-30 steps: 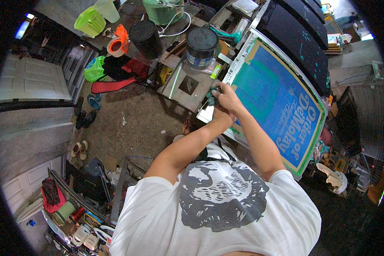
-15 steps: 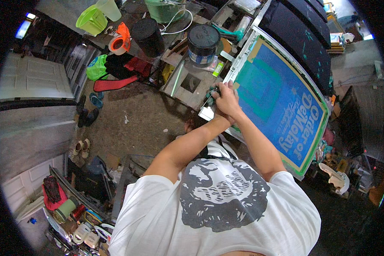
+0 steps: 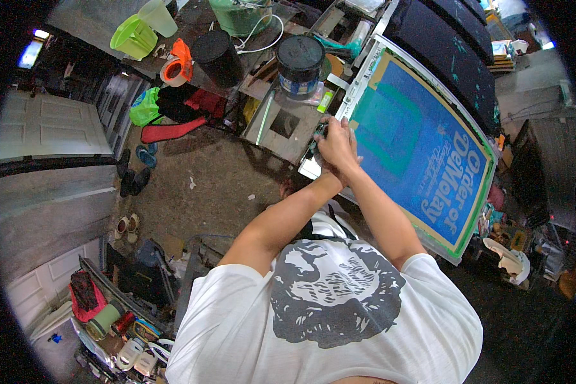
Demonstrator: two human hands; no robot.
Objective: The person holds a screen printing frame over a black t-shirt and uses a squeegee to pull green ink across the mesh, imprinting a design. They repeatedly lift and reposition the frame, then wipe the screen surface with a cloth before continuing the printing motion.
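Fingers of the right hand (image 3: 339,146) have shifted slightly since the earlier frame and now lie over the dark metal clamp hardware (image 3: 315,144); they are partly bent, but I cannot tell whether they grip it. The left hand (image 3: 359,160) is mostly hidden beneath the right wrist, so its fingers cannot be judged. Just right of the fingers lies the blue-and-green silkscreen (image 3: 429,150), its edge close to the right hand, while the white clamp rail (image 3: 350,96) runs away beyond the fingertips. A small lime-green packet (image 3: 325,101) is near, just ahead of them, and a black-lidded ink tub (image 3: 299,69) stands farther ahead and to the left. With the forearms crossed, a hand could slip off the hardware and strike the packet or rub the mesh. Uneven pressure on the clamp might also tilt the screen or leave it loose along the rail.
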